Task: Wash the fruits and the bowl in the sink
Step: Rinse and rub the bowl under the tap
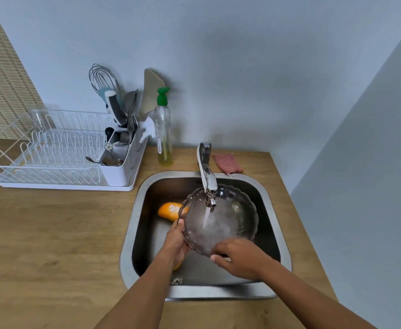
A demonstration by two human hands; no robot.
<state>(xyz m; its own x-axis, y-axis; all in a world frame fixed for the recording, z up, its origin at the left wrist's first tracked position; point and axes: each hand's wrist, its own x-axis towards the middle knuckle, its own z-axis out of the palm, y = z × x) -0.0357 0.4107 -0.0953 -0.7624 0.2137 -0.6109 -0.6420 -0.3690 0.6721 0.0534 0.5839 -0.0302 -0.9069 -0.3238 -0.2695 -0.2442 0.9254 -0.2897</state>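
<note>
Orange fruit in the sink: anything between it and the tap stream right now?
Yes. The glass bowl sits directly under the tap, catching the stream, held by the left hand and right hand. The orange fruit lies on the sink floor to the left, partly behind the bowl's rim.
</note>
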